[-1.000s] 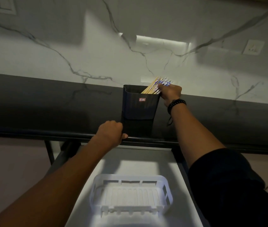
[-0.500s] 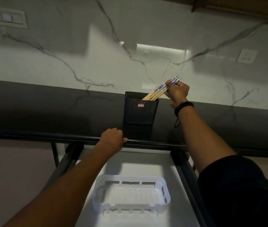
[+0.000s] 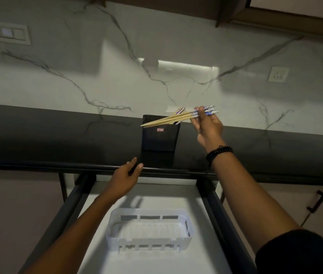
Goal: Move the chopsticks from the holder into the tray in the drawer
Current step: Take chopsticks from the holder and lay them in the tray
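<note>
A black holder [image 3: 159,138] stands on the dark counter against the marble wall. My right hand [image 3: 209,128] pinches a small bunch of wooden chopsticks [image 3: 169,119] by their blue-patterned ends; they lie nearly level across the holder's mouth, tips pointing left. More chopsticks [image 3: 180,111] still poke out of the holder behind them. My left hand [image 3: 126,179] hovers at the counter's front edge with its fingers straight, holding nothing. A white slotted tray [image 3: 115,233] sits in the pulled-out drawer [image 3: 176,191] below.
The dark counter [image 3: 57,139] runs across the view, with the drawer's dark side rails [image 3: 218,220] beneath it. A switch panel [image 3: 4,33] and a socket [image 3: 278,74] are on the marble wall. A cabinet handle [image 3: 315,202] is at the right.
My right hand has lifted the bunch of chopsticks out of the holder and turned it almost level. My left hand has let go of the counter edge and opened its fingers.
</note>
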